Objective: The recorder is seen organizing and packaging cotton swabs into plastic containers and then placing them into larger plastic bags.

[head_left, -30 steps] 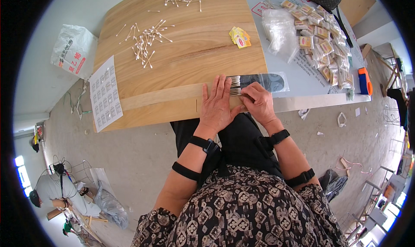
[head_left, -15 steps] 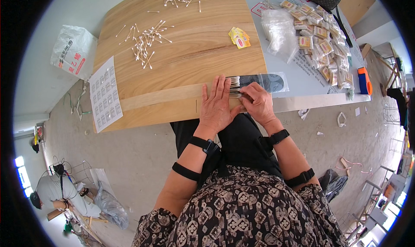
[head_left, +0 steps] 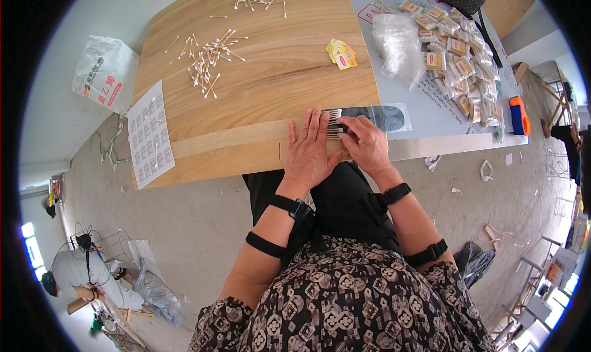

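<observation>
While my left hand (head_left: pixel 309 150) lies flat w/ fingers spread on the table (head_left: pixel 258 87), I see right hand (head_left: pixel 368 146) fingers pinching cotton swabs (head_left: pixel 333 122) at a clear bag (head_left: pixel 380 117).

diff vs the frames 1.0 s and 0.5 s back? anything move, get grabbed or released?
No visible change. The left hand lies flat on the wooden table edge over the row of white cotton swabs, and the right hand pinches at the mouth of the clear plastic zip bag with a dark insert. The scattered cotton swab piles, yellow sachets and white label sheet lie as before.
</observation>
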A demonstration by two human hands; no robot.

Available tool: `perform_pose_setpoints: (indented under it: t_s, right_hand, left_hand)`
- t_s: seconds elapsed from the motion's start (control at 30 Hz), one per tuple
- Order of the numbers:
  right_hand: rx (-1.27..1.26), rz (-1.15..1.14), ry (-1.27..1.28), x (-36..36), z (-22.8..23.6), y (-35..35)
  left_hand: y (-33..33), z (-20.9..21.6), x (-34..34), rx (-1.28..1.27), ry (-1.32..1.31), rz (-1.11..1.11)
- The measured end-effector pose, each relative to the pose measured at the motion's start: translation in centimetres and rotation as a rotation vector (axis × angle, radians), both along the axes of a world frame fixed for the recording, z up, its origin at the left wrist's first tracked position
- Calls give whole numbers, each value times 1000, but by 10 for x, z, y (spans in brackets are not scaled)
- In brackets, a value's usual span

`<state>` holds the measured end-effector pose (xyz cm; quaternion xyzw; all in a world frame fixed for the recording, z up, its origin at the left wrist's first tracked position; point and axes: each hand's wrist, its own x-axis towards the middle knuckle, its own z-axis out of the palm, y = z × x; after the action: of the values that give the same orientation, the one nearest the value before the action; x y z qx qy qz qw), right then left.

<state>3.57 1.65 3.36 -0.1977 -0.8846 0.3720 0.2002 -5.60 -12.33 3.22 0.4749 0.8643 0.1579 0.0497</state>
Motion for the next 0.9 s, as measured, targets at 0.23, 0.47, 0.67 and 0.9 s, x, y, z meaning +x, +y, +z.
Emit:
perform_pose_setpoints:
  t_s: [0.23,0.47,0.67,0.9]
  right_hand:
    - [54,0,-29,0,-3,1]
    - [97,11,1,1,-4,0]
    - [56,-3,11,1,-1,-1]
    - [98,10,24,2,-4,0]
  left_hand:
    - [0,0,0,8,18,-4]
    - [-2,-3,-1,48,11,-9]
    - [-2,-5,-2,61,15,-15]
    - [-2,-6,-1,59,26,-22]
